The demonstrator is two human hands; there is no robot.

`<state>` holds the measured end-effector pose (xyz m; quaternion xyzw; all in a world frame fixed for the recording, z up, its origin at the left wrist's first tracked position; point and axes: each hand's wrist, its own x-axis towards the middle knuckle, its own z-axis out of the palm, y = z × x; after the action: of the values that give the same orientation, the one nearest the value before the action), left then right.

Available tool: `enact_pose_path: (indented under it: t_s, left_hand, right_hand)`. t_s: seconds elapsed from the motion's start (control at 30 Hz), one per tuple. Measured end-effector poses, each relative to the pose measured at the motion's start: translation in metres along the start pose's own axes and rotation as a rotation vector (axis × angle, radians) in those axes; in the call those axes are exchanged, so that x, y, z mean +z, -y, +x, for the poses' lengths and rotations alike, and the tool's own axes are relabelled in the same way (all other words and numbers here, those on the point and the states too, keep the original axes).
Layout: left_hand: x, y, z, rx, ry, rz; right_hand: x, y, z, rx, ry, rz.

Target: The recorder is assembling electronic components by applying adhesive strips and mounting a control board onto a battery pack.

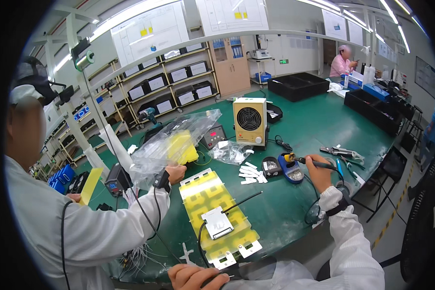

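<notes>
My right hand (319, 172) grips a soldering iron (302, 160), its tip end at the blue iron stand (291, 170). At the bottom edge, my left hand (198, 277) is curled round something thin and dark that I cannot make out. Just beyond it lies a yellow fixture board (211, 199) with silvery metal end plates. On the board rests a flat white square module (218, 222). One black cable leaves it toward the upper right, another curves down its left side.
At left a co-worker's hand (175, 173) is at a clear plastic bag (171, 140) with yellow pieces. A yellow fan unit (250, 121) stands behind white strips (251, 173). Pliers (342, 152) lie at right on the green table (299, 116). Black trays (298, 86) sit farther back.
</notes>
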<state>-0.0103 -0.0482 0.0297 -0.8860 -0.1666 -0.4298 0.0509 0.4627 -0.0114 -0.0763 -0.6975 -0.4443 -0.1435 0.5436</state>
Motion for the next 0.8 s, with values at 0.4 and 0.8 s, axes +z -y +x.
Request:
enact_pose_path:
  t_s: [0.4,0.8]
  left_hand:
    - [-0.029,-0.002,0.008,-0.039,0.132,0.069]
    - [0.004,0.001,-0.006,0.010,-0.003,-0.106]
  right_hand:
    - [0.049,-0.025,-0.047,0.780,0.462,0.962]
    - [0.045,0.019,-0.093,0.403,0.401,0.136]
